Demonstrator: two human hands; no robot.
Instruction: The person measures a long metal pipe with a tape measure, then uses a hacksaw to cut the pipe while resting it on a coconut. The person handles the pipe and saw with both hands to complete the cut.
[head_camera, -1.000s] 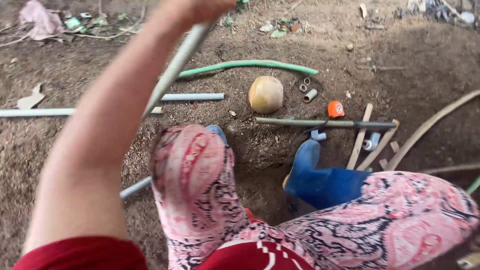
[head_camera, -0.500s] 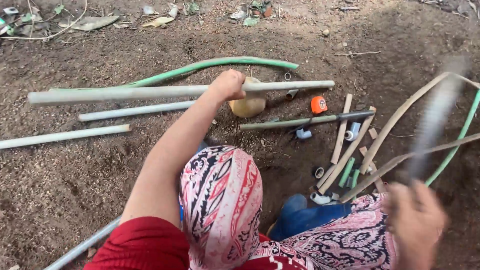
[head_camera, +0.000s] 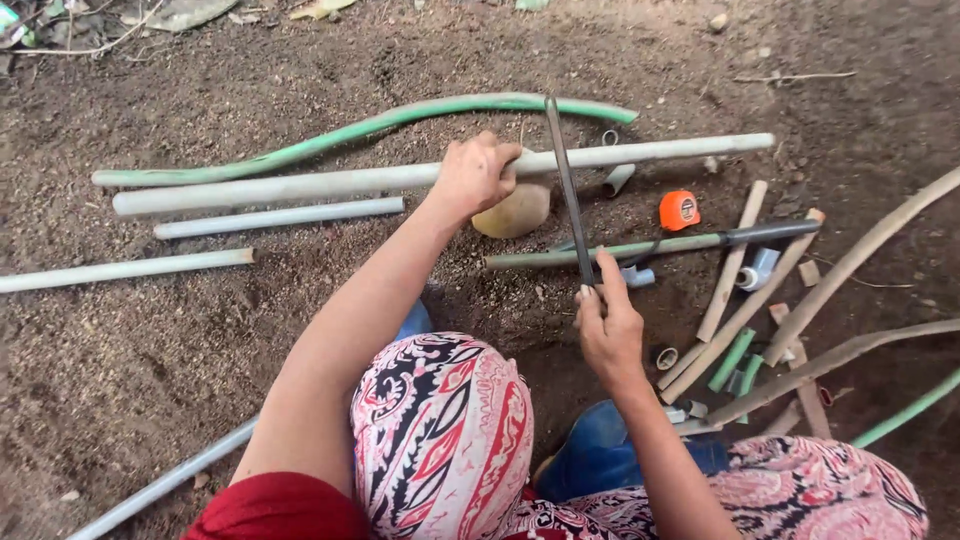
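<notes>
My left hand (head_camera: 475, 173) grips a long grey plastic pipe (head_camera: 300, 184) and holds it down across a rounded tan stone (head_camera: 513, 212) on the dirt. My right hand (head_camera: 607, 325) holds a thin dark saw blade (head_camera: 568, 198) by its near end. The blade points away from me and crosses the pipe just right of my left hand. My knees in patterned pink cloth fill the bottom of the view.
A curved green hose (head_camera: 400, 120) lies beyond the pipe. Two shorter grey pipes (head_camera: 280, 216) lie to the left. An orange tape measure (head_camera: 679, 210), pipe fittings and several wooden sticks (head_camera: 735, 260) lie to the right on the soil. A blue boot (head_camera: 600, 450) is below.
The pipe has come down from mid-air to rest across the stone. My right hand has swung in from the right and set the blade on the pipe.
</notes>
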